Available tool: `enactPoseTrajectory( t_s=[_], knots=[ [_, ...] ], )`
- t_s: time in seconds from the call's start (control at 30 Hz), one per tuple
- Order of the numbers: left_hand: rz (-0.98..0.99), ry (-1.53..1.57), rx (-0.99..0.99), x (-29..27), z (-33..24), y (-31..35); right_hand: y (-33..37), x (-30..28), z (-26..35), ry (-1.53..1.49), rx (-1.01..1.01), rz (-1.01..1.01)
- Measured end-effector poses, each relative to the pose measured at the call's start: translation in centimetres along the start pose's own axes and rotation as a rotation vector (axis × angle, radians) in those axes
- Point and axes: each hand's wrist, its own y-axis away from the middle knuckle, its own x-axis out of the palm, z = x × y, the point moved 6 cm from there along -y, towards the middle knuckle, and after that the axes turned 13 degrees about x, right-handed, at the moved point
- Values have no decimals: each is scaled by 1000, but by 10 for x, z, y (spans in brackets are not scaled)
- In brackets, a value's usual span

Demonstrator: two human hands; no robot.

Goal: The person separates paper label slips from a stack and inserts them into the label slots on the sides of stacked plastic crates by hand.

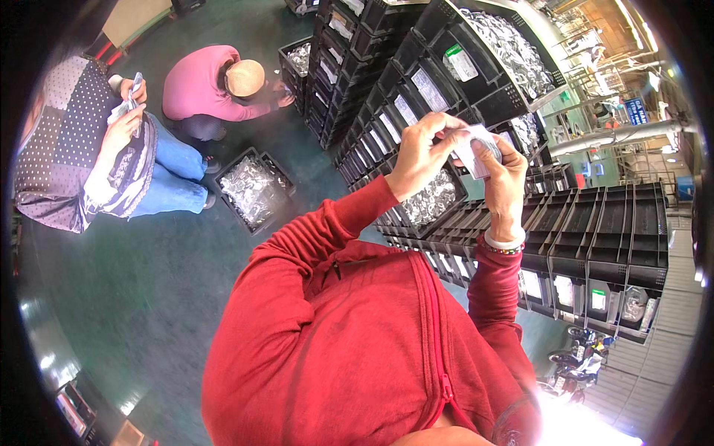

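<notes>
A small bunch of white paper slips is held up in front of me, at the right of the view. My right hand grips the slips, with its thumb pressed over their face. Fingers of my left hand are pinched at the slips' upper left edge. Just beyond my hands stand stacked black plastic crates with paper labels on their sides. An upper crate is full of shiny metal parts. More metal parts lie in a lower crate behind my left wrist.
Rows of black crates run to the right. On the green floor sits another crate of metal parts. One person in pink crouches by the crates; another at the left holds papers. Motorcycles stand at the lower right.
</notes>
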Motion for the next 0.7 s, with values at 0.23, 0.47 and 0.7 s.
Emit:
enactPoseTrajectory(
  t_s=[0.23,0.47,0.7],
  knots=[
    [-305,-403,-96,-56,162,5,-15,-17,106,423,-568,-442],
    [-406,-637,-5,-23,179,-8,-102,-62,145,378,-699,-461],
    [-415,-690,95,-46,171,-11,-118,-58,116,172,-534,-379]
  ],
)
